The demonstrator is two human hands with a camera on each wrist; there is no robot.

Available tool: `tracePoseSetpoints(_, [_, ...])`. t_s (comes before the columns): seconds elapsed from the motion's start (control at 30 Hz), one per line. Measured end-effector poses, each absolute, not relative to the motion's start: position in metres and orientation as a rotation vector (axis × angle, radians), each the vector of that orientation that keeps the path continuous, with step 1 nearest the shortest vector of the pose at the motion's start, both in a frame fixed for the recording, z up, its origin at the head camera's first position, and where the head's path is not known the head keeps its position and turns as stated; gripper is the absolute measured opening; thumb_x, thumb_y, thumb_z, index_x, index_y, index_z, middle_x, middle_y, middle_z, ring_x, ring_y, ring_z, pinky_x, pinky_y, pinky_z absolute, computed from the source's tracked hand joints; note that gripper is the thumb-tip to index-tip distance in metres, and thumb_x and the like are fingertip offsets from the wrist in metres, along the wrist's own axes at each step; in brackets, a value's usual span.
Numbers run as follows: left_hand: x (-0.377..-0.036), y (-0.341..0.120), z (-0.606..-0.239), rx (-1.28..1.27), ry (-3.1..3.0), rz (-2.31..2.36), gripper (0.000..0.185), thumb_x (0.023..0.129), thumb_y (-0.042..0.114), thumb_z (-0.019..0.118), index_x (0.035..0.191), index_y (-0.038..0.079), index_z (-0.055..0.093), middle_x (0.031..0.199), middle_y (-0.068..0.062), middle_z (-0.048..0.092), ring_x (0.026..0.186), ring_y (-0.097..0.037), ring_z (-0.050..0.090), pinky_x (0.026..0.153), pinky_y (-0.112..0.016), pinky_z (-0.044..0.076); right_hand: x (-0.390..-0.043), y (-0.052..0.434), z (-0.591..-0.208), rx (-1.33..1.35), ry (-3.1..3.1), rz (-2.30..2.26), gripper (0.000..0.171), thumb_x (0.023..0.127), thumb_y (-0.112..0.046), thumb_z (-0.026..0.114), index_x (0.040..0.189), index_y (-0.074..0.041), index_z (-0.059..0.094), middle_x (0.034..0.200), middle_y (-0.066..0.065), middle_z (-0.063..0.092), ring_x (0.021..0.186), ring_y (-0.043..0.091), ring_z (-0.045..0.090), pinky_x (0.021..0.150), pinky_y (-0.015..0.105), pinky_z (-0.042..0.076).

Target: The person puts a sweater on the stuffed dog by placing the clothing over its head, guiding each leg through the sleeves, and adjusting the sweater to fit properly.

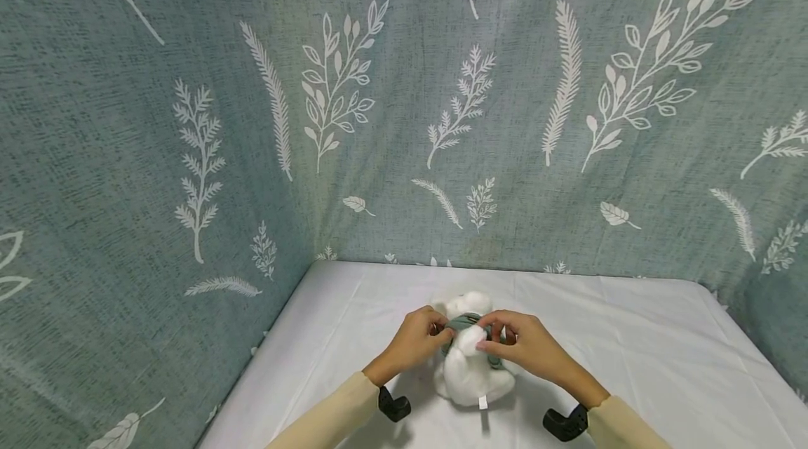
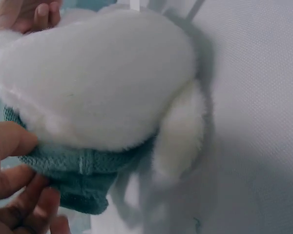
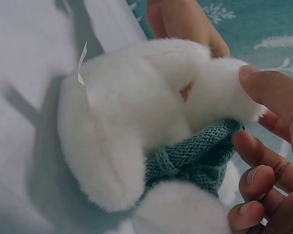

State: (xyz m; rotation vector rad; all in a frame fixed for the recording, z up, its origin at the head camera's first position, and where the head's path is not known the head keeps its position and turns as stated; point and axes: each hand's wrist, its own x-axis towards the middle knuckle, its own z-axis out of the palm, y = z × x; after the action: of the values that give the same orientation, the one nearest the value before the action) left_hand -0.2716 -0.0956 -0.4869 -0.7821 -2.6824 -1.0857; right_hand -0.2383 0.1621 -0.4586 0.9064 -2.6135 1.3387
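A white plush toy [image 1: 470,375] sits low in the middle of the head view, wearing a teal knit garment [image 1: 463,321]. My left hand [image 1: 413,338] is at its left side. In the left wrist view, the thumb and fingers of that hand pinch the edge of the knit garment [image 2: 83,163]. On the other side, my right hand [image 1: 527,345] holds a rounded white limb. The right wrist view has its thumb on this limb [image 3: 222,90] and its index fingertip at the knit edge. The other right fingers are bent beside the garment.
The toy is on a white-covered table [image 1: 353,309]. Teal fabric walls [image 1: 404,119] with white leaf prints rise behind it and at the sides. A small white tag [image 1: 482,402] sticks out of the toy. Black wrist devices [image 1: 394,407] are worn on both arms.
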Motion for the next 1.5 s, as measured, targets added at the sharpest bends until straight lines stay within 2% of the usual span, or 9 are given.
tracePoseSetpoints(0.2, [-0.270, -0.097, -0.486, -0.692, -2.741, -0.974, 0.013, 0.090, 0.023, 0.077, 0.095, 0.011, 0.078, 0.084, 0.006, 0.062, 0.067, -0.004, 0.049, 0.061, -0.024, 0.044, -0.238, 0.159, -0.456, 0.930, -2.619, 1.332, 0.028, 0.093, -0.040, 0.077, 0.115, -0.023, 0.072, 0.081, -0.008, 0.062, 0.058, 0.005, 0.043, 0.052, 0.027, 0.041])
tracePoseSetpoints(0.37, [-0.272, -0.098, -0.486, -0.721, -2.728, -1.011, 0.013, 0.096, 0.016, 0.069, 0.086, 0.013, 0.078, 0.078, 0.006, 0.057, 0.064, -0.005, 0.049, 0.057, -0.023, 0.044, -0.239, 0.156, -0.456, 0.909, -2.638, 1.321, 0.032, 0.093, -0.041, 0.077, 0.115, -0.018, 0.074, 0.078, -0.009, 0.062, 0.057, 0.005, 0.043, 0.053, 0.026, 0.040])
tracePoseSetpoints(0.6, [-0.269, -0.096, -0.480, -0.749, -2.685, -1.170, 0.022, 0.098, 0.012, 0.062, 0.077, 0.016, 0.065, 0.077, 0.005, 0.051, 0.065, -0.007, 0.046, 0.058, -0.023, 0.040, -0.240, 0.147, -0.462, 0.862, -2.625, 1.320, 0.028, 0.093, -0.040, 0.078, 0.108, -0.016, 0.077, 0.074, -0.011, 0.061, 0.061, 0.004, 0.051, 0.058, 0.026, 0.046])
tracePoseSetpoints(0.73, [-0.264, -0.094, -0.471, -0.751, -2.648, -1.306, 0.019, 0.099, 0.012, 0.059, 0.081, 0.016, 0.065, 0.082, 0.004, 0.054, 0.069, -0.008, 0.047, 0.062, -0.024, 0.040, -0.240, 0.141, -0.462, 0.818, -2.627, 1.288, 0.023, 0.092, -0.039, 0.078, 0.100, -0.018, 0.078, 0.072, -0.013, 0.060, 0.061, 0.004, 0.052, 0.058, 0.025, 0.046])
tracePoseSetpoints(0.93, [-0.258, -0.090, -0.464, -0.855, -2.593, -1.302, 0.013, 0.099, 0.011, 0.060, 0.093, 0.013, 0.072, 0.085, 0.007, 0.057, 0.071, -0.004, 0.052, 0.062, -0.022, 0.042, -0.239, 0.132, -0.460, 0.719, -2.658, 1.231, 0.019, 0.090, -0.039, 0.080, 0.085, -0.022, 0.075, 0.065, -0.014, 0.058, 0.053, 0.003, 0.044, 0.053, 0.023, 0.039])
tracePoseSetpoints(1.13, [-0.252, -0.089, -0.459, -0.955, -2.548, -1.223, 0.013, 0.099, 0.008, 0.059, 0.098, 0.010, 0.072, 0.085, 0.006, 0.056, 0.065, -0.002, 0.048, 0.057, -0.019, 0.042, -0.239, 0.121, -0.460, 0.589, -2.682, 1.177, 0.021, 0.087, -0.036, 0.083, 0.077, -0.020, 0.074, 0.065, -0.013, 0.062, 0.052, 0.005, 0.047, 0.050, 0.023, 0.039])
tracePoseSetpoints(1.37, [-0.248, -0.087, -0.452, -1.102, -2.554, -1.059, 0.015, 0.102, 0.012, 0.060, 0.103, 0.008, 0.074, 0.092, 0.005, 0.060, 0.067, -0.001, 0.047, 0.058, -0.017, 0.042, -0.240, 0.114, -0.461, 0.427, -2.687, 1.156, 0.025, 0.085, -0.020, 0.083, 0.066, -0.019, 0.068, 0.059, -0.011, 0.059, 0.047, 0.007, 0.041, 0.047, 0.022, 0.032])
tracePoseSetpoints(1.5, [-0.248, -0.086, -0.449, -1.132, -2.563, -1.004, 0.015, 0.101, 0.012, 0.062, 0.106, 0.008, 0.076, 0.092, 0.006, 0.062, 0.068, 0.000, 0.047, 0.060, -0.016, 0.042, -0.241, 0.114, -0.464, 0.353, -2.682, 1.134, 0.031, 0.083, -0.024, 0.087, 0.064, -0.018, 0.063, 0.057, -0.009, 0.056, 0.048, 0.009, 0.041, 0.046, 0.023, 0.032])
